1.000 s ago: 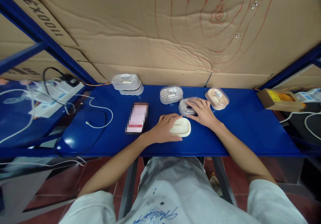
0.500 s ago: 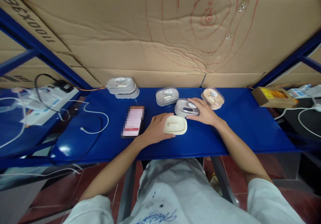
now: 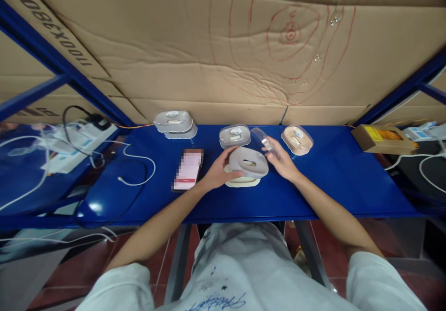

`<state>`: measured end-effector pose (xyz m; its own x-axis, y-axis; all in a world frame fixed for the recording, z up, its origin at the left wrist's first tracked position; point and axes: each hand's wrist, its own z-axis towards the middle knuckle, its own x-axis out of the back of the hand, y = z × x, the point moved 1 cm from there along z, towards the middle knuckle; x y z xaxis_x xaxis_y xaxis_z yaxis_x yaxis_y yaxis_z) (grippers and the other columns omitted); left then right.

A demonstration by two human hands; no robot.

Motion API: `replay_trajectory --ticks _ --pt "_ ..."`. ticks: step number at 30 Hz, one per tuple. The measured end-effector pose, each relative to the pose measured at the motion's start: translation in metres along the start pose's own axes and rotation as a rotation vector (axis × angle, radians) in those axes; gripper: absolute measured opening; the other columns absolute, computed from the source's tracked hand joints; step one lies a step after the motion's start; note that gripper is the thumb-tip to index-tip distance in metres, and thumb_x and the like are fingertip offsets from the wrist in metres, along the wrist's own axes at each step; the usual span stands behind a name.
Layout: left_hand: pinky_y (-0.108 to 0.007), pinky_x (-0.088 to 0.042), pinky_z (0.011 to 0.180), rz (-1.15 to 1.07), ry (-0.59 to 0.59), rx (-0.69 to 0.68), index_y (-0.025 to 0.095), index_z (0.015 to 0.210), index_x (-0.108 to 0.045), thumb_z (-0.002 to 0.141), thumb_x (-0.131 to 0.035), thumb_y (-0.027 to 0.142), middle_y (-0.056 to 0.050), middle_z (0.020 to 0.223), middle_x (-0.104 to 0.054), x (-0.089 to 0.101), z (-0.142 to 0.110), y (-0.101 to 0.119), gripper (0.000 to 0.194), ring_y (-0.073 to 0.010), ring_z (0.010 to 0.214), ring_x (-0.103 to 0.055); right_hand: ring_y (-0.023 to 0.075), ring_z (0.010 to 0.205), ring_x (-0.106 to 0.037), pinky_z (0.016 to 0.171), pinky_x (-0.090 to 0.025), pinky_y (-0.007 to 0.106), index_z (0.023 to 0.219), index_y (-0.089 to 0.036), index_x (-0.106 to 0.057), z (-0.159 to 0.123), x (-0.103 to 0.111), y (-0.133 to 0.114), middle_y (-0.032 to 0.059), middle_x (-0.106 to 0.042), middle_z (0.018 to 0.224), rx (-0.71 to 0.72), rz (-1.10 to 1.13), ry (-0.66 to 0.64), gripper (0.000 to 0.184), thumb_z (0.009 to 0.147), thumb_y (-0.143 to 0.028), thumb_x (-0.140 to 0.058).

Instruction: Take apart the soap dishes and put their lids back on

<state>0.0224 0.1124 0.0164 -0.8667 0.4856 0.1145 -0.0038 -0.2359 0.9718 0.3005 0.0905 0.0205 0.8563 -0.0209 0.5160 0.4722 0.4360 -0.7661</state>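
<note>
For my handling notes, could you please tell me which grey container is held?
The grey container in the left hand, over the cream piece. The other grey ones stand farther back, out of the hands: the left stack and the middle container.

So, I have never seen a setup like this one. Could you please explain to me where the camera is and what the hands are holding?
There is no machine here: these are a person's two bare hands. The camera is worn on the head and looks forward and down, so you see the work much as the wearer does.

The left hand holds a grey piece with an oblong opening. It overlaps a cream piece in this view; whether they touch, I cannot tell. The right hand holds a clear cover.

On the blue table there are also a phone, a white cable, a grey case, a stack of grey cases and a beige case.
</note>
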Motion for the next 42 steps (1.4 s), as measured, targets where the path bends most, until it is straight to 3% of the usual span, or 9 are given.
replay_trajectory --ticks 5,9,14,19,23,26,29,34,42 --pt "-0.058 -0.042 0.123 0.068 0.064 0.034 0.023 0.149 -0.052 0.073 -0.095 0.056 -0.017 0.151 -0.062 0.003 -0.008 0.0 0.093 -0.0389 0.141 -0.058 0.0479 0.156 -0.042 0.127 -0.036 0.071 0.163 -0.024 -0.048 0.004 0.018 0.044 0.0208 -0.045 0.168 -0.19 -0.526 0.056 0.093 0.089 -0.074 -0.072" --pt "-0.054 -0.045 0.121 0.115 0.051 0.034 0.022 0.151 -0.049 0.076 -0.092 0.059 -0.017 0.153 -0.061 0.0 -0.01 0.004 0.093 -0.0379 0.142 -0.058 0.0533 0.158 -0.035 0.122 -0.031 0.082 0.162 -0.021 -0.048 0.003 0.014 0.062 0.0254 -0.04 0.17 -0.254 -0.579 0.009 0.086 0.092 -0.066 -0.07" --pt "-0.054 -0.044 0.122 0.14 0.09 0.007 0.022 0.153 -0.047 0.082 -0.086 0.063 -0.017 0.154 -0.059 0.0 -0.011 0.001 0.091 -0.0374 0.142 -0.058 0.0398 0.168 -0.025 0.131 -0.026 0.073 0.17 -0.03 -0.034 0.0 0.011 0.02 0.0161 -0.029 0.179 -0.007 -0.425 -0.017 0.07 0.108 -0.06 -0.048" --pt "-0.055 -0.036 0.128 0.148 0.034 -0.038 0.022 0.159 -0.04 0.092 -0.071 0.07 -0.019 0.161 -0.051 0.001 -0.009 -0.002 0.088 -0.0378 0.15 -0.05 0.0351 0.163 -0.038 0.131 -0.037 0.062 0.169 -0.031 -0.036 -0.01 -0.01 -0.026 0.0145 -0.041 0.174 0.286 -0.226 -0.278 0.079 0.102 -0.061 -0.065" --pt "-0.061 -0.031 0.129 0.213 -0.041 -0.003 0.018 0.166 -0.03 0.082 -0.079 0.074 -0.025 0.17 -0.04 0.006 -0.009 0.002 0.112 -0.0441 0.157 -0.041 0.0311 0.148 -0.057 0.124 -0.049 0.054 0.15 -0.028 -0.062 -0.009 -0.015 -0.026 0.0145 -0.062 0.156 0.311 -0.212 -0.198 0.052 0.104 -0.054 -0.065" --pt "-0.069 -0.012 0.133 0.509 -0.146 0.057 0.022 0.174 -0.014 0.063 -0.095 0.067 -0.026 0.178 -0.025 0.013 -0.011 0.004 0.145 -0.0483 0.165 -0.023 0.03 0.141 -0.064 0.12 -0.052 0.054 0.144 -0.027 -0.067 -0.006 -0.007 -0.017 0.0135 -0.068 0.148 0.256 -0.238 -0.133 0.044 0.108 -0.052 -0.058" --pt "-0.073 -0.002 0.131 0.74 -0.254 0.118 0.024 0.175 -0.01 0.069 -0.093 0.06 -0.024 0.17 -0.042 0.017 -0.015 0.005 0.139 -0.0459 0.163 -0.031 0.0316 0.14 -0.064 0.122 -0.05 0.057 0.144 -0.027 -0.068 -0.003 -0.002 -0.012 0.0133 -0.07 0.147 0.22 -0.282 -0.097 0.045 0.109 -0.053 -0.056" --pt "-0.067 -0.025 0.128 0.689 -0.215 0.095 0.025 0.171 -0.024 0.073 -0.091 0.052 -0.019 0.157 -0.057 0.02 -0.017 0.01 0.122 -0.0446 0.149 -0.05 0.0315 0.138 -0.065 0.124 -0.043 0.059 0.141 -0.029 -0.071 -0.002 -0.008 -0.004 0.0109 -0.072 0.144 0.185 -0.374 -0.113 0.043 0.108 -0.052 -0.057" --pt "-0.056 -0.042 0.121 0.422 -0.307 0.107 0.029 0.166 -0.029 0.07 -0.095 0.056 -0.015 0.151 -0.058 0.027 -0.021 0.02 0.12 -0.0385 0.14 -0.059 0.0361 0.157 -0.047 0.131 -0.01 0.075 0.154 -0.033 -0.06 -0.005 -0.005 0.001 0.0111 -0.057 0.164 0.148 -0.553 -0.166 0.048 0.113 -0.049 -0.041"
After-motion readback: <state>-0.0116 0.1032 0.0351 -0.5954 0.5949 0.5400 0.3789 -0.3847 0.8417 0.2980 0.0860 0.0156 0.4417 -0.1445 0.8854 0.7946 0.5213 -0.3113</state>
